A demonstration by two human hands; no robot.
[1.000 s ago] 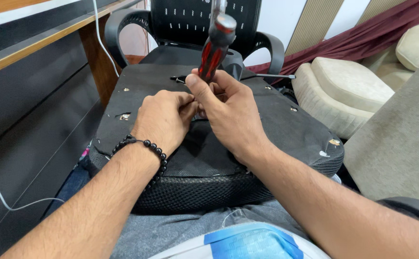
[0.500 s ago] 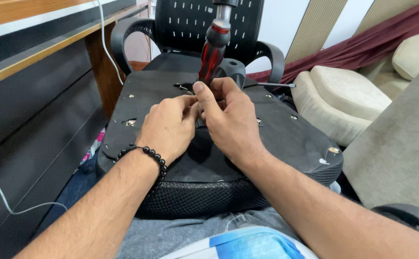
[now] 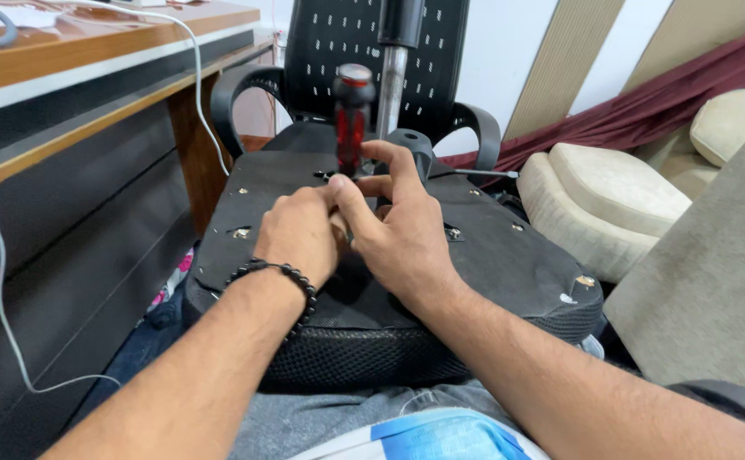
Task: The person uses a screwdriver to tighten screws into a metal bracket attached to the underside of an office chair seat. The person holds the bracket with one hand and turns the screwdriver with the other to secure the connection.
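- The left hand (image 3: 300, 234) lay on the underside of an upturned black chair seat (image 3: 509, 264), with its grip closed around something small that was hidden, so I cannot tell what it held
- The right hand (image 3: 402, 234) was just beside it, touching it, fingers bent together at the base of a screwdriver with a red and black handle (image 3: 353, 115)
- The screwdriver stood upright near the middle of the seat, beside the metal gas cylinder (image 3: 394, 81)
- The seat rested on the person's lap, between a wooden desk (image 3: 91, 77) on the left and beige cushions (image 3: 611, 196) on the right
- A black bead bracelet (image 3: 274, 277) was on the left wrist
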